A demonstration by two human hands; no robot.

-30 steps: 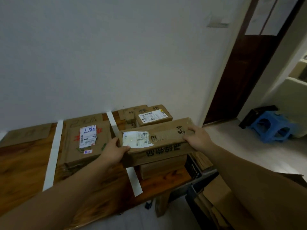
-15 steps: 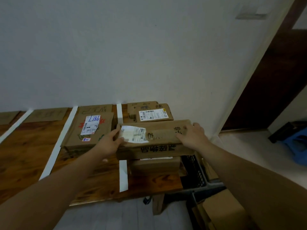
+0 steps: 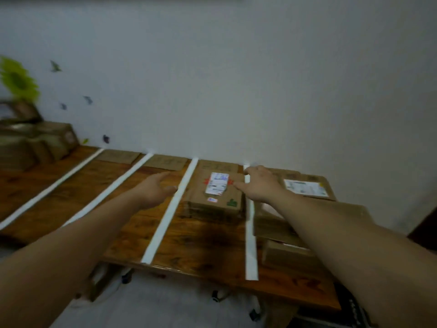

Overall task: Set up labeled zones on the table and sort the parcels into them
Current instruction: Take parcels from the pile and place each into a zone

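Observation:
A wooden table (image 3: 118, 209) is split into zones by white tape strips (image 3: 170, 214). Flat cardboard labels (image 3: 163, 162) lie along the wall. One brown parcel (image 3: 215, 195) with a white shipping label sits in the zone between two strips. My left hand (image 3: 156, 190) hovers left of it, fingers relaxed, holding nothing. Spread and empty, my right hand (image 3: 262, 185) is over the strip at the parcel's right edge. In the rightmost zone, a long parcel (image 3: 274, 226) lies on a stack under my right forearm, and another labelled parcel (image 3: 307, 188) sits behind it.
Several unsorted brown parcels (image 3: 35, 143) are piled at the table's far left end by the wall. A lower box (image 3: 283, 254) sits at the right front under the long parcel. A dark crate (image 3: 354, 308) stands on the floor at the table's right end.
Both hands have let go of the long parcel, which now rests on the right stack. The hands have moved left and forward, and my view has swung left.

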